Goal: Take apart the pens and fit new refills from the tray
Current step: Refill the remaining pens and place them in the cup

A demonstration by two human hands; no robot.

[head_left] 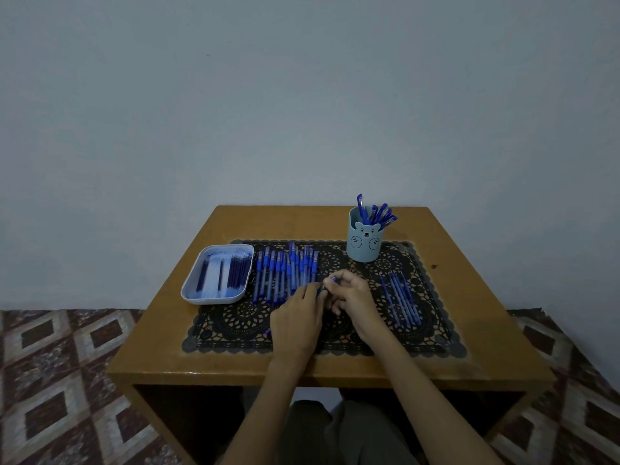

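Both hands meet over the middle of the black lace mat [235, 325]. My left hand [298, 313] grips the barrel of a blue pen [327, 286], and my right hand [352, 295] pinches its front end with curled fingers. Most of that pen is hidden in my hands. A row of several blue pens [285, 271] lies just beyond my left hand. The white tray [193, 283] at the left holds several dark blue refills [236, 271]. Several thin blue refills [401, 298] lie loose on the mat to the right of my right hand.
A light blue bear-faced cup [364, 241] with several capped pens stands at the back right of the mat. The small wooden table [469, 357] stands against a plain wall, with patterned floor on both sides. My knees sit under the front edge.
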